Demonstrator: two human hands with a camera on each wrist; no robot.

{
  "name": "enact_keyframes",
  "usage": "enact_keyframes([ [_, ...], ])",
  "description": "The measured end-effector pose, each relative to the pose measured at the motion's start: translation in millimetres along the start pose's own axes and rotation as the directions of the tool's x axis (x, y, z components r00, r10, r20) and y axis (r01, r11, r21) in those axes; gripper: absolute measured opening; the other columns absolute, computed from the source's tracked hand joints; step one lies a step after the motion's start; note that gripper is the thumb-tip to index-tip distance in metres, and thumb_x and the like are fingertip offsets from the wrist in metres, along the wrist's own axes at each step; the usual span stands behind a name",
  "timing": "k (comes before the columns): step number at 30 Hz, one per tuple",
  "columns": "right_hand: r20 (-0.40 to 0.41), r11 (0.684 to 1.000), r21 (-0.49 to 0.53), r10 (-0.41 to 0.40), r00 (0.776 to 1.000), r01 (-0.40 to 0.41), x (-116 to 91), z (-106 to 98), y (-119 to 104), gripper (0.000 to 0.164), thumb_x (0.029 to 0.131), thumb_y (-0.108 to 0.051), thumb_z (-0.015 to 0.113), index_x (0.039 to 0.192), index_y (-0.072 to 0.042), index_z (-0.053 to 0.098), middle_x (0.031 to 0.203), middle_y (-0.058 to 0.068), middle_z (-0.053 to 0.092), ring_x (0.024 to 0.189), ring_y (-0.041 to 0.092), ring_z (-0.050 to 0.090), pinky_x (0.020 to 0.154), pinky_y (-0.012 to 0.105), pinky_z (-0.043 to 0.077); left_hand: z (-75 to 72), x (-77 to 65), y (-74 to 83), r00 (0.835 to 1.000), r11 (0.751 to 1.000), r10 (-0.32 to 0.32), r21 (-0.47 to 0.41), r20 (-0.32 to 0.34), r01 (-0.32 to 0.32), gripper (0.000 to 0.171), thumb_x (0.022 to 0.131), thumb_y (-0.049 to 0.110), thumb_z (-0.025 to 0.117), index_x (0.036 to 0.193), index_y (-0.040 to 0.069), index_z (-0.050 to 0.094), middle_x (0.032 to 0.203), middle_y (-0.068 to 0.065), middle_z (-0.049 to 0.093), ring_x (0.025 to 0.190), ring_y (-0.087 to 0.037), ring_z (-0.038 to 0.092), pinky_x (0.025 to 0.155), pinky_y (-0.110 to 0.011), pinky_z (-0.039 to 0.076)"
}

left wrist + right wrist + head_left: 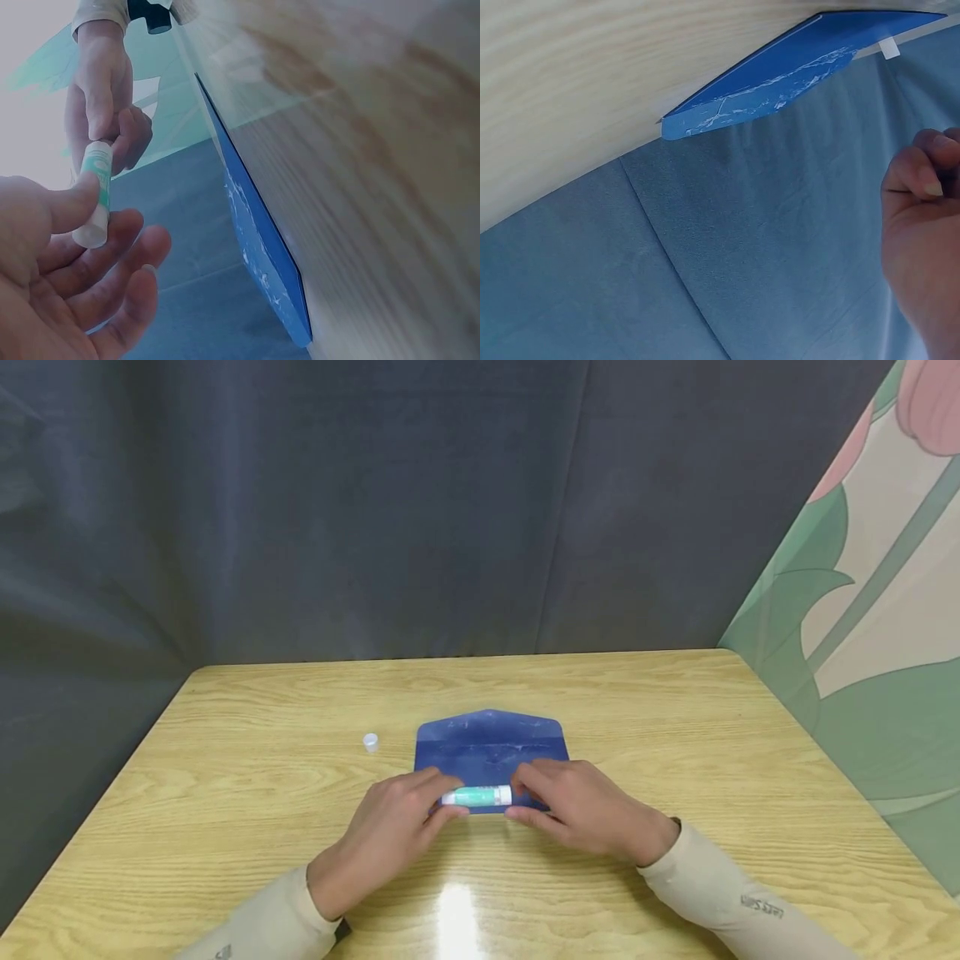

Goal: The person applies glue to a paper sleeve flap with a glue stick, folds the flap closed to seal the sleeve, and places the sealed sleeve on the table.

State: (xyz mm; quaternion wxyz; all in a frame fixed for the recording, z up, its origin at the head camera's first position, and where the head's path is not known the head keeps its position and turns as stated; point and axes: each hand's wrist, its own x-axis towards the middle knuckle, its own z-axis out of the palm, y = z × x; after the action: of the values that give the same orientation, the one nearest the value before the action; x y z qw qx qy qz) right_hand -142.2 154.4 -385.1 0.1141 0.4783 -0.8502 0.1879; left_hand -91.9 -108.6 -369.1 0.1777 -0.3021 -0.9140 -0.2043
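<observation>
A white and green glue stick (478, 797) is held level above the near part of a blue envelope (480, 763). My left hand (393, 817) pinches its left end between thumb and fingers, the other fingers loosely bent in the left wrist view. At the opposite end, my right hand (588, 806) grips the stick with thumb and curled fingers. The envelope lies with its flap (487, 723) unfolded away from me, and whitish smears mark the flap. In the right wrist view the right hand (926, 225) shows at the edge, its grip mostly out of frame.
A small white cap (371, 742) stands on the wooden table (247, 777), left of the envelope. A dark curtain (390, 510) hangs behind the table's far edge. On the right is a panel (885, 610) with a flower pattern.
</observation>
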Motion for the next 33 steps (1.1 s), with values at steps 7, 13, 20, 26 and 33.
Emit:
enact_keyframes([
  [7,-0.042,0.997,-0.032,-0.069,0.997,0.068,0.3,2.8,0.6,0.024,0.099,-0.044,0.059,0.104,-0.021,0.055,0.073,-0.012,0.051,0.062,-0.005,0.037,0.056,0.010,0.033,1.3,-0.1,2.3,0.999,1.000,0.018,-0.013,0.036,-0.017,0.020,0.084,0.029,0.077,0.096,0.013,0.073,0.075,0.009,0.061,0.059,0.002,0.039,0.053,-0.012,0.035],
  [13,-0.068,0.988,-0.061,-0.144,0.987,0.140,1.7,4.2,0.6,0.021,0.098,-0.040,0.061,0.105,-0.021,0.058,0.083,-0.015,0.056,0.067,-0.003,0.044,0.060,0.013,0.041,2.0,0.0,2.8,0.998,0.999,0.034,-0.014,0.044,-0.034,0.020,0.085,0.030,0.077,0.095,0.013,0.073,0.074,0.009,0.060,0.060,0.002,0.039,0.054,-0.012,0.036],
  [20,-0.089,0.974,-0.111,-0.209,0.974,0.199,2.9,3.8,0.3,0.017,0.093,-0.036,0.069,0.101,-0.022,0.063,0.082,-0.013,0.055,0.068,0.000,0.046,0.061,0.015,0.043,1.8,-0.2,3.7,0.999,1.000,0.027,0.001,0.040,-0.027,0.022,0.083,0.031,0.078,0.095,0.012,0.075,0.074,0.009,0.063,0.059,0.002,0.042,0.054,-0.012,0.037],
  [26,-0.094,0.968,-0.128,-0.228,0.969,0.215,2.9,3.4,0.9,0.018,0.091,-0.036,0.070,0.100,-0.022,0.063,0.080,-0.010,0.054,0.067,0.001,0.043,0.060,0.015,0.042,2.5,-0.1,4.0,0.999,0.999,0.035,0.004,0.030,-0.035,0.023,0.082,0.031,0.079,0.094,0.012,0.075,0.072,0.009,0.061,0.059,0.003,0.042,0.053,-0.011,0.037],
  [33,-0.091,0.971,-0.096,-0.227,0.970,0.219,3.1,4.1,0.0,0.014,0.095,-0.035,0.066,0.099,-0.022,0.062,0.080,-0.012,0.053,0.068,0.000,0.042,0.061,0.015,0.041,2.8,-0.9,4.0,0.999,0.999,0.039,0.005,0.031,-0.039,0.023,0.083,0.032,0.078,0.094,0.012,0.075,0.071,0.009,0.060,0.058,0.003,0.041,0.053,-0.011,0.036],
])
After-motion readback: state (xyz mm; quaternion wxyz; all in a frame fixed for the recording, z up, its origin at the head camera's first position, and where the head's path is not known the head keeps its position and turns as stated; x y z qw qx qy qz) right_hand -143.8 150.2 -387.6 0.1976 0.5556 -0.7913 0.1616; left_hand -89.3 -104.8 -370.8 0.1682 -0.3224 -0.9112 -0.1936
